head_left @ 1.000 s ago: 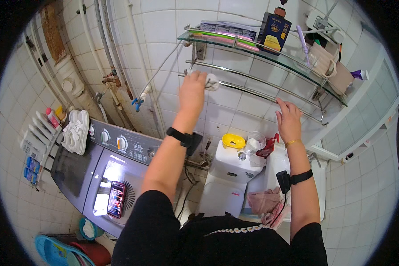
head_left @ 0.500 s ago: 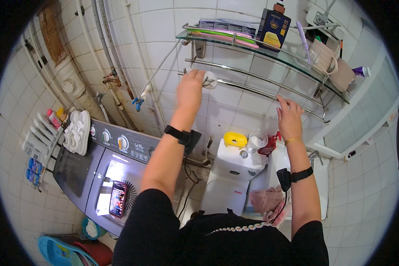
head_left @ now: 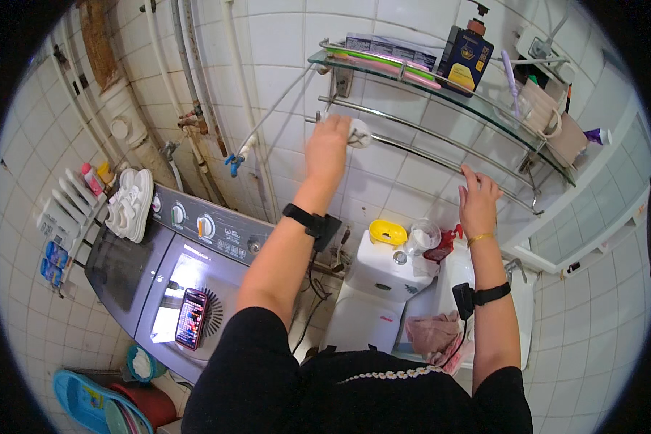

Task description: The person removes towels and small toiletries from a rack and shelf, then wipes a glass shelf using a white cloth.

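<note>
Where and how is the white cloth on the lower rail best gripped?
The white cloth is probably best pinched by its bunched right end, from the front, above and below the lower rail: the left hand covers its other side, and the tiled wall stands behind.

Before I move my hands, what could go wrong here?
The tall bottle stands on the glass shelf above the rail; a hard bump might tip it.
Your left hand holds the white cloth at the rail; if it slips, the cloth could drop.
The phone lies loose on the washing machine near your left arm; a knock might slide it off.
</note>
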### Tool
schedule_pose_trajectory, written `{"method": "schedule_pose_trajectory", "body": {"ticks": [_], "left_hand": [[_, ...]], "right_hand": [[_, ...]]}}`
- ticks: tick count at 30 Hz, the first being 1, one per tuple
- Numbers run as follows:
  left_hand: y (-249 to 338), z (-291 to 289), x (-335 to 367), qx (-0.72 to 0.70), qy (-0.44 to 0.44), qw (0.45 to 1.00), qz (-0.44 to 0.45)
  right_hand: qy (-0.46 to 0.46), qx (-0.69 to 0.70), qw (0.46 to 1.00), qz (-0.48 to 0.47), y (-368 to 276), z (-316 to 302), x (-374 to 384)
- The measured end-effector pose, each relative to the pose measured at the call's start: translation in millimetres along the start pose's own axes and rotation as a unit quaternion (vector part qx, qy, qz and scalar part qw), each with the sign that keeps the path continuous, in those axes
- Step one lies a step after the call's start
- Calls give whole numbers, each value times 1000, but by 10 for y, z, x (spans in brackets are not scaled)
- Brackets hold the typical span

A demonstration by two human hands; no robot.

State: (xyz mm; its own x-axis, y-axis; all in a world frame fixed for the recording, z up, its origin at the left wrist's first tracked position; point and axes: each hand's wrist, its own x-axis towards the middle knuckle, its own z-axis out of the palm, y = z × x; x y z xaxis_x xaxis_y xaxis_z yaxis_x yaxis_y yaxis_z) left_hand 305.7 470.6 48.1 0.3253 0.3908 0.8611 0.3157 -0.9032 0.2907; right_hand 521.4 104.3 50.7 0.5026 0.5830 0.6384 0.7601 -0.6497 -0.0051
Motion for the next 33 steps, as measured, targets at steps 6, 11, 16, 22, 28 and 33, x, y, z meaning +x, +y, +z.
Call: {"method": "schedule_pose_trajectory", "body": {"ticks": [6,11,16,22,28,33], "left_hand": [[126,-186,-74,-88,-76,991,69],[-243,-488,-345,-50,-57,997,13],[-562,-423,-582,-127,51,990,-37],[-874,-337,66,-121,60,990,-46],[-1490,-432,566,-215,-289,919,-163],[-1050,-193,109,-86,-22,994,-61]], "right_hand": [[31,-32,999,-13,20,75,-63],[17,-18,1000,-10,-52,54,-79],[4,-16,1000,-4,-145,14,-49],[16,-24,1000,-11,-170,49,-53],[23,-15,999,-20,-212,88,-47],[15,-24,1000,-9,-215,24,-62]]}}
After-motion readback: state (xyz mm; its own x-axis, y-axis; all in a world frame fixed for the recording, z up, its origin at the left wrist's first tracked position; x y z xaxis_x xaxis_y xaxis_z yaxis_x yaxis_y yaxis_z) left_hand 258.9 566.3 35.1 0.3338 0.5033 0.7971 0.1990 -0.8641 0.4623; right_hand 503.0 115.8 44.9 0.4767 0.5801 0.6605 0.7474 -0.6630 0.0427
